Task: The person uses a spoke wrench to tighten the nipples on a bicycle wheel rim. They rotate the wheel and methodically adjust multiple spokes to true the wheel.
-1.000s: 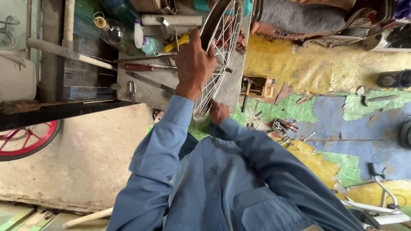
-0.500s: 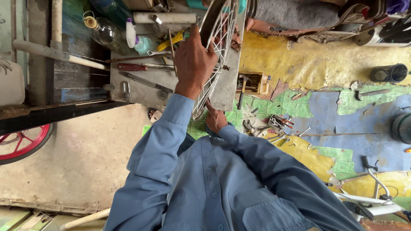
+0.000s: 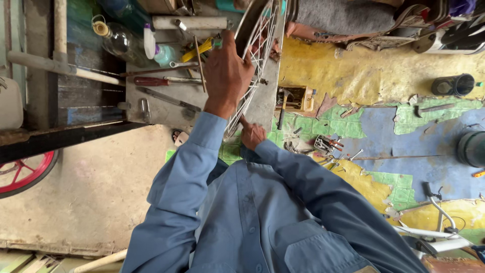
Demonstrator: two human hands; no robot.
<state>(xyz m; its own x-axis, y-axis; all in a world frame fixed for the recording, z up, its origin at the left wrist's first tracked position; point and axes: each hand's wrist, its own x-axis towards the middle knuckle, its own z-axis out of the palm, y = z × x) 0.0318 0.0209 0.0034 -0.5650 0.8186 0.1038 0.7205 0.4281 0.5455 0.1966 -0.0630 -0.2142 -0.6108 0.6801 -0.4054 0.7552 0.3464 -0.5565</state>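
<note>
Gripping a spoked bicycle wheel [image 3: 252, 60] held on edge over a cluttered grey workbench [image 3: 166, 108], the left hand [image 3: 226, 76] is closed around the upper part of the rim, fingers wrapped over the metal; the right hand [image 3: 251, 132] sits lower, at the wheel's near edge, fingertips touching the rim or spokes, though whether it pinches anything there cannot be told. Head view, the only 1 available: the wheel stands tilted between the bench and a painted, flaking floor [image 3: 384, 126], with its far part cut off by the top of the frame. Just beside the left hand lie a red-handled screwdriver [image 3: 151, 81], a yellow-handled tool [image 3: 199, 49], a flat spanner [image 3: 166, 99] and a thin rod [image 3: 199, 63] that leans against the bench clutter. A small wooden box with a hammer [image 3: 290, 98] and a loose heap of pliers [image 3: 326, 145] lie on the floor near the right hand. Risks, as judged from this arrangement: the wheel rests on 2 hands alone, so a slackened left-hand hold could let it roll or drop onto the tools below; fingers set among the spokes could be caught if the wheel turns; the leaning rod and nearby screwdriver could be swept off the bench by the rim; the glass bottle [image 3: 113, 38] further back stands close enough to be knocked.
</note>
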